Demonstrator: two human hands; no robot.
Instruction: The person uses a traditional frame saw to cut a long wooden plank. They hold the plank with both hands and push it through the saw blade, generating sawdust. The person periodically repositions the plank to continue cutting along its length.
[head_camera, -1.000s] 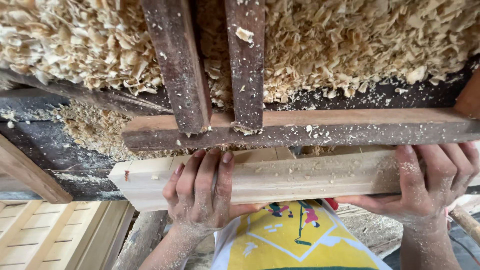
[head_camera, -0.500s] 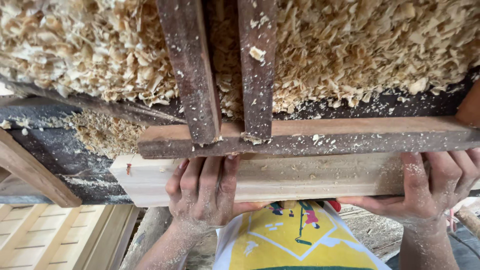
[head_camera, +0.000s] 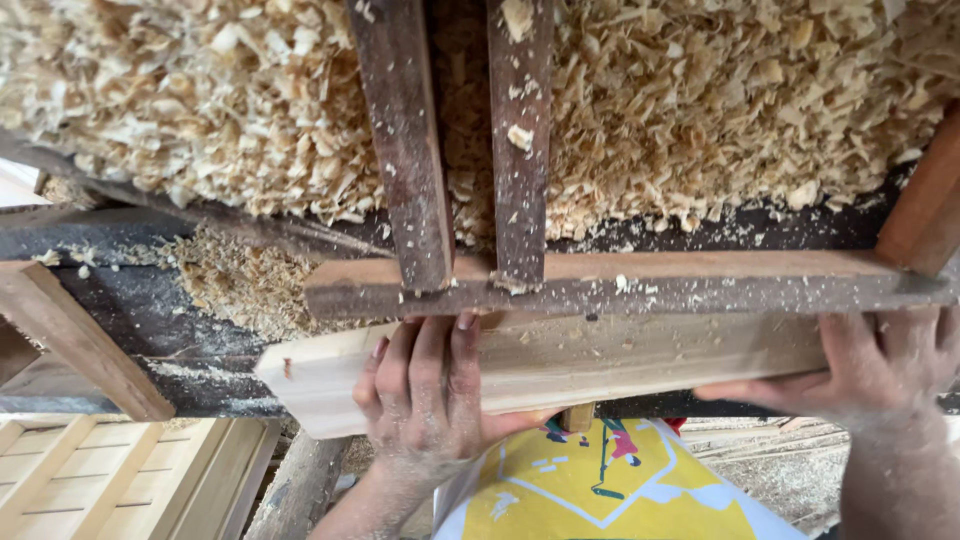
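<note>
Across the top we see a deep bed of wood shavings (head_camera: 700, 110) behind two dark upright slats (head_camera: 405, 150) and a worn crossbar (head_camera: 620, 285), and just below that bar lies our pale plank (head_camera: 640, 365), pressed up against its edge. We judge the plank stiff, fairly light and dusty-slick, best gripped along its long edges near each end, as now: our left hand (head_camera: 425, 395) lies spread flat over it with fingers reaching the bar, our right hand (head_camera: 875, 365) wraps its far end. Since the earlier frame, the plank has slid further under the bar, and the view has drawn closer.
</note>
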